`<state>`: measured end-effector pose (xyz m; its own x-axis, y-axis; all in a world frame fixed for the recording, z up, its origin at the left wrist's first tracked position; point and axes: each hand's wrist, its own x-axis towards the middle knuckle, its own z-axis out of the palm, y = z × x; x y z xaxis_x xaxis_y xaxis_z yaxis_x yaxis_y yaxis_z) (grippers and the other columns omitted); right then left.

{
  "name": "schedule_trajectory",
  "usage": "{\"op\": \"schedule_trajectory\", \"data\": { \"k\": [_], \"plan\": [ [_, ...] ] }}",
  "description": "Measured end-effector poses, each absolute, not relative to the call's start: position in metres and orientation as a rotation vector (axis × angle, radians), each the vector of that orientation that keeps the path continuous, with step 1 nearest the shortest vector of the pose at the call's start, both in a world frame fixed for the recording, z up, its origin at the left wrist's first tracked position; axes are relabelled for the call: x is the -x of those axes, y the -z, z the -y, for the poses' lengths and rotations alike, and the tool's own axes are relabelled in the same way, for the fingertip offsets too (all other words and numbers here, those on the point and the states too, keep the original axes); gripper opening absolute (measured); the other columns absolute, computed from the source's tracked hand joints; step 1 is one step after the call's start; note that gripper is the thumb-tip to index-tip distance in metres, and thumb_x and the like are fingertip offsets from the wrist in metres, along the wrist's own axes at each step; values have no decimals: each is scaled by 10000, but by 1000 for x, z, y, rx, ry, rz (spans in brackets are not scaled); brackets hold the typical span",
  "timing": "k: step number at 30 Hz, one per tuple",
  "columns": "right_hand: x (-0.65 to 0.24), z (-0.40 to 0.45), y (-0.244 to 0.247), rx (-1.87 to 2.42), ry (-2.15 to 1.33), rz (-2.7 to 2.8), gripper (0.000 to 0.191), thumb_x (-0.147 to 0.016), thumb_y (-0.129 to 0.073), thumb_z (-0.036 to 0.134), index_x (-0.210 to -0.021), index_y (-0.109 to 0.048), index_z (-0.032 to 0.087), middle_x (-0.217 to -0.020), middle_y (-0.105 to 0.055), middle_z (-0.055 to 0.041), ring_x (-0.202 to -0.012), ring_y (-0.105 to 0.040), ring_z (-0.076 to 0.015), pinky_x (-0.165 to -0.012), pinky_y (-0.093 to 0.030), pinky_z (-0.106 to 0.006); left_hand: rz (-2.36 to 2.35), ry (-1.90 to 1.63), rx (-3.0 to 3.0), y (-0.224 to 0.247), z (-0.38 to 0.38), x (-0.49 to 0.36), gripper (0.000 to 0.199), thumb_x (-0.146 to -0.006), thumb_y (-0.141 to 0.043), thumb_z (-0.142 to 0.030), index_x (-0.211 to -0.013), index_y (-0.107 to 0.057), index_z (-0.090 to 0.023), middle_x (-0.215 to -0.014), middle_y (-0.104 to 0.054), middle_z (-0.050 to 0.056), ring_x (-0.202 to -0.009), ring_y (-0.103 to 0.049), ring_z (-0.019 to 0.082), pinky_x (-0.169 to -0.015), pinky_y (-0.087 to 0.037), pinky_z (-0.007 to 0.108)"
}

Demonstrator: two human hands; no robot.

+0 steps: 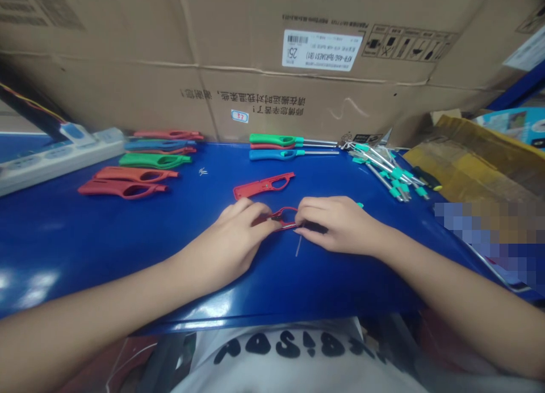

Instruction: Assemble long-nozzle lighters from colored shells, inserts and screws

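Taking the red handle [284,208] as the centre of our clock, with twelve away from us, it sits low over the blue table [361,285] between our hands. Our left hand [242,234] pinches its left end; our right hand [336,222] has thumb and fingertips nearly together at three o'clock, though we cannot tell whether they grip the handle or the thin clear strand [298,245] jutting out towards five. If our left pinch slackened, the small parts inside could slip out of place. A sideways tug could bend or pull the strand. The loose red half [258,187], at eleven and just beside our left knuckles, could be knocked askew. The tiny metal bits [203,171] at ten could scatter if our left hand swept across.
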<state>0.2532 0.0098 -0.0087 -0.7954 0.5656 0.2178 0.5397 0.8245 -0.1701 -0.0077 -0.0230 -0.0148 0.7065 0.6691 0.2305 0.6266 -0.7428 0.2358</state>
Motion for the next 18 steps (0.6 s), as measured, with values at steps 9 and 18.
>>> {"op": "schedule_trajectory", "data": {
  "k": [9,18],
  "plan": [
    [-253,-10,9,864,-121,2707,132,-973,-584,289,-998,-689,213,-1000,-704,-10,-816,-669,-145,-649,-410,-269,-1065,-393,-2871,12,22,9,383,-1006,-456,-129,-1323,-640,-242,-1238,-643,99,-1084,-552,275,-947,-522,469],
    [-253,-10,9,839,-90,2679,183,-986,-556,313,-999,-706,209,-1015,-695,-38,-883,-648,-176,-726,-442,-303,-1037,-440,-2860,13,23,8,324,-1027,-461,-167,-1313,-612,-171,-1282,-678,86,-1108,-584,261,-973,-535,440]
  ]
}}
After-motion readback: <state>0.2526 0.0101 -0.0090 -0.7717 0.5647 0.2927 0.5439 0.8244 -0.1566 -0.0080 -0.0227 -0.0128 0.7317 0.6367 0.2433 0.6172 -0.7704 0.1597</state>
